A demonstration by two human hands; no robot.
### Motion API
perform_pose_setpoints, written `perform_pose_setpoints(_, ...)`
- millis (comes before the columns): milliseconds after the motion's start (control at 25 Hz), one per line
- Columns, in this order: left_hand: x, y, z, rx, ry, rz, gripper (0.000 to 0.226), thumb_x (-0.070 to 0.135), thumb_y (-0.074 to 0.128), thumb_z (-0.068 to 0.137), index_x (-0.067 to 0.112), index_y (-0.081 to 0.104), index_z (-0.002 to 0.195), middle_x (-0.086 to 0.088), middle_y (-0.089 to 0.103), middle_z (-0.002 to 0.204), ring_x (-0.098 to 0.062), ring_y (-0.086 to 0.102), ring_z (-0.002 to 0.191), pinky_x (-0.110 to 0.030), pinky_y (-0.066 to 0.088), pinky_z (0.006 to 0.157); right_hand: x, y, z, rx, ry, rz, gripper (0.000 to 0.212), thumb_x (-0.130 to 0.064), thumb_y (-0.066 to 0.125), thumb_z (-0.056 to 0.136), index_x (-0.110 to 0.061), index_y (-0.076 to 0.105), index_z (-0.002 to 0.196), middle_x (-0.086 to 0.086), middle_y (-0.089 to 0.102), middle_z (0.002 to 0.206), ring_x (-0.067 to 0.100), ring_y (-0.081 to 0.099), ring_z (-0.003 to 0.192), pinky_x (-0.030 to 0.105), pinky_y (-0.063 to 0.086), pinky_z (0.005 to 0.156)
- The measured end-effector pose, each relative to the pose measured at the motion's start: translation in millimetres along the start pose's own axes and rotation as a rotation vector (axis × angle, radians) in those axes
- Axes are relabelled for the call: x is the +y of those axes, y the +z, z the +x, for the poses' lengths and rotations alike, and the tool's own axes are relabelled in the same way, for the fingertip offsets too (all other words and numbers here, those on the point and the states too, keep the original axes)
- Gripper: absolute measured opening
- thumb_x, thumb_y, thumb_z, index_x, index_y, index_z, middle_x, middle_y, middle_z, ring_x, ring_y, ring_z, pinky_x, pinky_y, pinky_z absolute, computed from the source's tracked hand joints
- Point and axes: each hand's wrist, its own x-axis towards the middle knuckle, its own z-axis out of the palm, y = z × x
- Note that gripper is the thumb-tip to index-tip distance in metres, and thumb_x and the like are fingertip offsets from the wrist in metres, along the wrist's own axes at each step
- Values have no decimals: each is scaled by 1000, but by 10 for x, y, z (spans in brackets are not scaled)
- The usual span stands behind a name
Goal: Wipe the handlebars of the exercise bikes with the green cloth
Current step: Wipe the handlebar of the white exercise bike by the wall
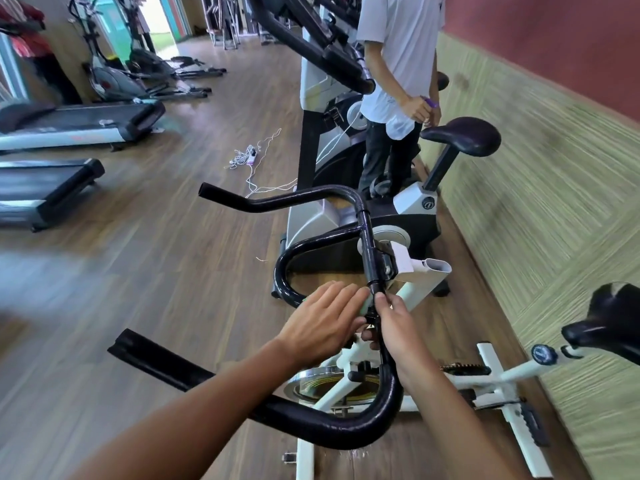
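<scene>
The black handlebar (311,199) of a white exercise bike (491,372) fills the middle of the head view, with one grip stretching far left and another near me at the bottom. My left hand (322,320) lies over the green cloth (365,303), only a small pale green bit of which shows past my fingers, beside the centre bar. My right hand (398,323) pinches the centre bar of the handlebar between fingertips and thumb, touching my left hand.
A second exercise bike (408,216) with a black saddle (464,135) stands just beyond, and a person in a white shirt (398,57) stands at it. Treadmills (69,123) lie at the left. A white power strip with cables (251,159) lies on the wooden floor.
</scene>
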Motion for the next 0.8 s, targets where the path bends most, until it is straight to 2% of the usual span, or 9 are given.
perform_pose_setpoints(160, 6, 64, -28, -5, 111, 68, 49, 32, 40, 104, -2, 48, 139, -17, 58, 131, -32, 55, 120, -46, 42, 107, 35, 6, -1, 15, -13, -55, 24, -39, 33, 107, -28, 51, 118, 5, 64, 86, 16, 59, 64, 28, 45, 59)
perform_pose_setpoints(280, -207, 20, -158, -43, 160, 138, 51, 33, 45, 105, 2, 43, 145, -16, 55, 137, -32, 52, 126, -47, 39, 112, 20, -3, -15, 18, -11, -96, 26, -40, 33, 107, -27, 50, 122, 5, 64, 95, 19, 61, 72, 32, 47, 63)
perform_pose_setpoints(400, -259, -4, -218, -68, 132, 169, 51, 32, 50, 103, 5, 42, 146, -15, 54, 139, -32, 51, 128, -48, 38, 113, 3, 14, -23, 17, 4, -104, 27, -40, 32, 107, -28, 48, 125, 9, 63, 106, 18, 59, 72, 28, 46, 61)
perform_pose_setpoints(520, -112, -4, -155, -92, 85, 151, 49, 28, 54, 101, 5, 43, 143, -15, 54, 137, -32, 52, 127, -49, 39, 112, -12, 24, -22, 14, 2, -79, 26, -39, 32, 107, -27, 47, 125, 7, 64, 107, 17, 60, 68, 24, 43, 56)
perform_pose_setpoints(600, -113, -52, -151, -112, 59, 137, 48, 31, 49, 103, 6, 42, 144, -13, 53, 139, -30, 51, 129, -48, 38, 112, -2, 2, -27, 31, -11, -138, 24, -38, 36, 106, -25, 46, 124, 6, 63, 107, 16, 62, 76, 23, 42, 57)
perform_pose_setpoints(680, -186, -125, -209, -137, -62, 100, 55, 40, 39, 106, 7, 36, 149, -11, 47, 147, -28, 42, 139, -46, 31, 119, 43, -54, 10, 205, -192, -340, 23, -36, 49, 102, -21, 48, 120, 3, 56, 107, 19, 58, 92, 25, 40, 66)
perform_pose_setpoints(760, -228, -195, -252, -146, -295, -26, 64, 49, 27, 105, 11, 22, 156, -9, 27, 161, -23, 16, 152, -41, 11, 124, 23, -75, 37, 427, -520, -481, 18, -29, 59, 96, -19, 54, 110, 0, 51, 105, 20, 50, 97, 27, 37, 78)
perform_pose_setpoints(800, -221, -211, -258, -147, -416, -108, 66, 52, 22, 104, 14, 13, 158, -5, 12, 165, -19, 0, 154, -38, 1, 124, -24, -67, 61, 484, -645, -499, 16, -27, 61, 94, -19, 56, 107, 0, 52, 105, 19, 49, 98, 28, 37, 82)
